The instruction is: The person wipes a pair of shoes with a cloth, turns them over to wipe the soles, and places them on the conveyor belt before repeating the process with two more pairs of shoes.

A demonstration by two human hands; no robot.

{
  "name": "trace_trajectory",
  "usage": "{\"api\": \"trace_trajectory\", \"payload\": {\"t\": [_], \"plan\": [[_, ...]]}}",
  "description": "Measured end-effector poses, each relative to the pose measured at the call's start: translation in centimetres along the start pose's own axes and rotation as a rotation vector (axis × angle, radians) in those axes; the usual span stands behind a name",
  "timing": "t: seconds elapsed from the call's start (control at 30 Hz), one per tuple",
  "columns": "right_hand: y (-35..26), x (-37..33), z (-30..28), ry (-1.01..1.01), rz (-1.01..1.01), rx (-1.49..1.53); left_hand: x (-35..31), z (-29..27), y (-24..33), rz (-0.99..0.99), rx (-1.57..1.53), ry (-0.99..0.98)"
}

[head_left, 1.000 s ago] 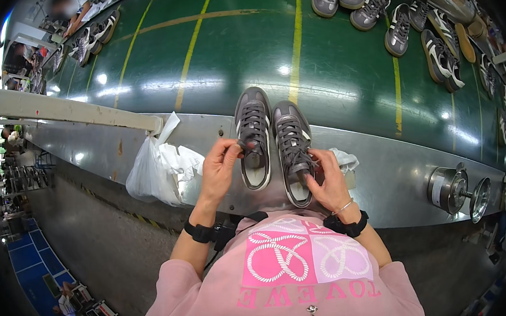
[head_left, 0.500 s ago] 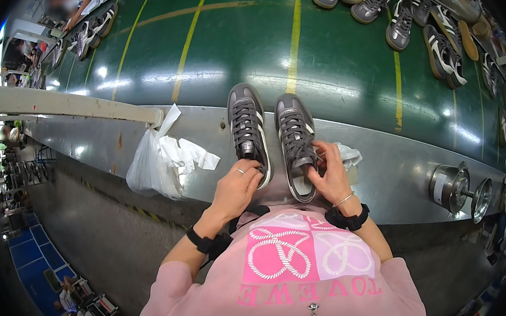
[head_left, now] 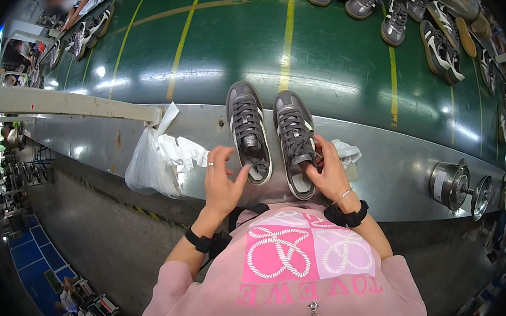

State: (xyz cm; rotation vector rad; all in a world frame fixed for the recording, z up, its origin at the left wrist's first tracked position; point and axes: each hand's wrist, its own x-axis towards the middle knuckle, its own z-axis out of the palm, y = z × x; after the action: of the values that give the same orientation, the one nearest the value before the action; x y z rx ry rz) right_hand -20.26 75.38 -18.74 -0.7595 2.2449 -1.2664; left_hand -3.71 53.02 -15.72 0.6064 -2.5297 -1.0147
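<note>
Two dark grey lace-up sneakers stand side by side on the metal ledge, toes pointing away from me and reaching the green belt. Just left of the heel of the left sneaker (head_left: 249, 112), my left hand (head_left: 224, 179) is open, thumb and fingers apart, holding nothing. Laces lie loose inside that shoe's opening. My right hand (head_left: 329, 172) grips the right sneaker (head_left: 292, 120) by its collar, thumb at the opening and fingers along the outer side. What the fingertips press on there is partly hidden.
A green conveyor belt (head_left: 232, 48) with yellow lines runs beyond the metal ledge (head_left: 396, 170). More sneakers (head_left: 394, 20) sit at the far right and far left. A white plastic bag (head_left: 147, 164) hangs by a beige bar (head_left: 71, 106). A metal spool-like fixture (head_left: 450, 186) stands at right.
My left hand has let go of the left sneaker's heel and moved left, its fingers opening. The right hand stays on the right sneaker. Shoes on the belt have shifted slightly left.
</note>
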Motion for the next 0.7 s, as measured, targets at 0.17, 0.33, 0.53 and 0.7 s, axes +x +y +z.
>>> {"api": "trace_trajectory", "payload": {"t": [0.17,0.33,0.53,0.7], "plan": [[-0.1,0.1,-0.1,-0.002,0.021,0.018,0.9,1.5,-2.0,-0.422,-0.457,-0.171],[1.4,-0.1,0.0,0.013,0.106,0.165,1.3,1.8,-3.1,-0.376,-0.647,-0.128],[5.8,-0.1,0.2,-0.068,0.386,0.832,0.9,4.0,-2.7,-0.663,-1.168,-0.161],[7.9,-0.2,1.0,-0.07,0.465,0.997,0.8,6.3,-4.8,-0.723,-1.139,-0.272]]}}
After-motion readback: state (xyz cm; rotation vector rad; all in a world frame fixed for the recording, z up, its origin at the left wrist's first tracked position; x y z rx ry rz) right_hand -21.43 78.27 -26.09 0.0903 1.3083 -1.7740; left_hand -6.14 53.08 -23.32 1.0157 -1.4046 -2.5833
